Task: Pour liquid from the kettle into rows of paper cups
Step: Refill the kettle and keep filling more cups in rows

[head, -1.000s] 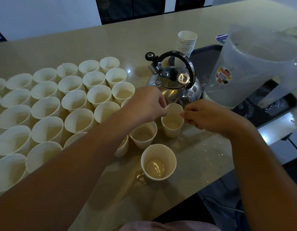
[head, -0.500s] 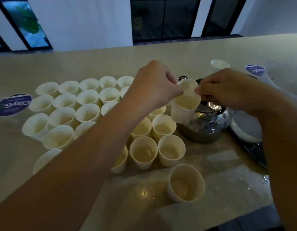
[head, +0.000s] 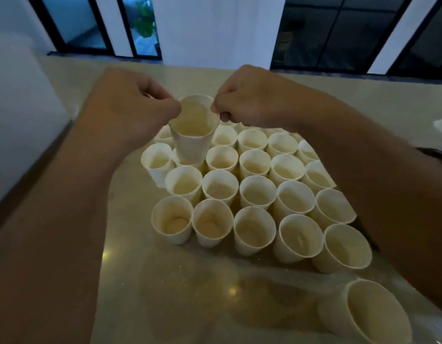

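Observation:
A white paper cup [head: 193,142] hangs in the air above the far left part of the cup rows. My left hand [head: 130,105] pinches its rim on the left and my right hand [head: 249,100] pinches its rim on the right. The cup stays upright and pale liquid shows inside it. Beneath it, several paper cups [head: 258,192] stand packed in rows on the beige counter [head: 145,281], most with a little liquid at the bottom. The kettle is out of view.
One separate cup [head: 371,311] stands at the near right corner, apart from the rows. A white wall or block [head: 21,115] borders the counter on the left. Dark windows run along the back. The counter's near middle shows wet shine.
Both hands carried the pinched cup from beside the kettle leftward to above the far rows. My view swung left, so the kettle, jug and tray dropped out of sight.

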`<act>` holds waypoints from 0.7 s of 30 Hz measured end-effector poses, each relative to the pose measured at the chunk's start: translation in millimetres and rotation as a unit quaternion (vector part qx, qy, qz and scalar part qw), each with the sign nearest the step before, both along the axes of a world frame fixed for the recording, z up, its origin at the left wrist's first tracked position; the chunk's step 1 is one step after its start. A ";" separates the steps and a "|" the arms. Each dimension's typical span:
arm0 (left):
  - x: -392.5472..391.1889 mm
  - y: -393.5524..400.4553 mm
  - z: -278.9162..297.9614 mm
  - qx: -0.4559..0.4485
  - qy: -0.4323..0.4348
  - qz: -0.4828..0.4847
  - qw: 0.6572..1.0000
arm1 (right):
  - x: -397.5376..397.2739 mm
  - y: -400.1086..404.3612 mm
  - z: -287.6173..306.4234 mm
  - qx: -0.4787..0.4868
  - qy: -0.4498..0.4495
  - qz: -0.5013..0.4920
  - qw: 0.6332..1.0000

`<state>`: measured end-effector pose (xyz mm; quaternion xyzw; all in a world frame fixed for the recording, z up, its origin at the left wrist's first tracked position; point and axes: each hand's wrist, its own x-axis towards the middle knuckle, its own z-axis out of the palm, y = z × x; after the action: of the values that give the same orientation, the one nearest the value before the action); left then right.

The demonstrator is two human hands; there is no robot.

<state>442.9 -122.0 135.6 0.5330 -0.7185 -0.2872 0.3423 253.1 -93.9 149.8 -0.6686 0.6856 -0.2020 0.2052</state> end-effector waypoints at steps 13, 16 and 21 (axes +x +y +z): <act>104.7 -25.3 -82.7 0.083 0.049 0.128 0.987 | 101.3 -63.8 -62.6 0.079 0.122 0.164 0.976; 102.6 -27.8 -109.0 0.124 0.047 0.130 0.983 | 106.0 -65.1 -82.7 0.114 0.137 0.178 0.968; 95.4 -25.8 -130.3 0.164 0.050 0.110 0.979 | 104.1 -70.0 -102.0 0.109 0.173 0.165 0.965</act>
<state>538.3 -147.8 5.4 0.6422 -0.5808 -0.3882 0.3154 357.2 -163.9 47.8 -0.7710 0.6084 0.0294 0.1860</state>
